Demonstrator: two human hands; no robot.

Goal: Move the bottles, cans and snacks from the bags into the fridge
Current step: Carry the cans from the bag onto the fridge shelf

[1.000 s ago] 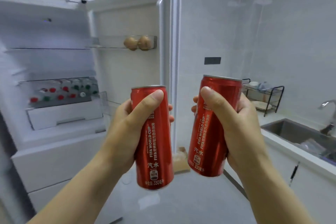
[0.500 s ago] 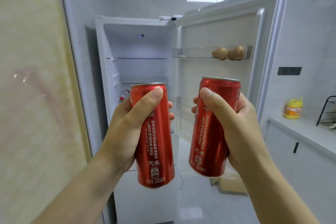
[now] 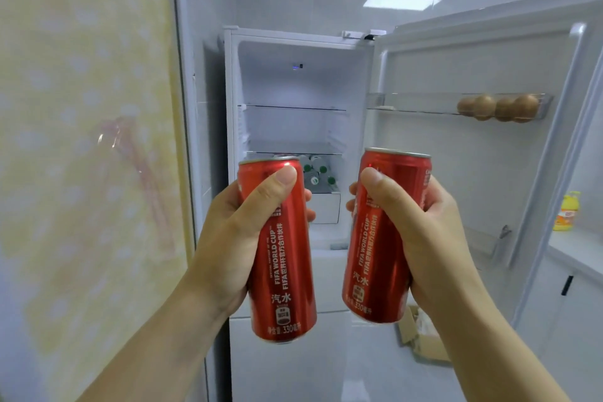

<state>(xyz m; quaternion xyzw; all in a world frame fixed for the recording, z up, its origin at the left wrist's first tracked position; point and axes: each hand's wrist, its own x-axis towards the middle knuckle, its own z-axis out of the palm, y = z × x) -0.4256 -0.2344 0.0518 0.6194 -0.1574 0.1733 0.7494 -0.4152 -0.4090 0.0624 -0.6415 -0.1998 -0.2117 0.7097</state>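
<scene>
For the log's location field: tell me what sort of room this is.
Most likely a home kitchen: an open fridge with eggs in its door, and a white counter holding a yellow bottle.

The fridge stands open, its door swung wide to the right, leaving a straight way in between the yellow panel on the left and that door. Room is free above and below the upper glass shelf, while the level beneath is packed with bottles. A cardboard box lies on the floor under the door, and eggs fill the right end of the door rack.
</scene>
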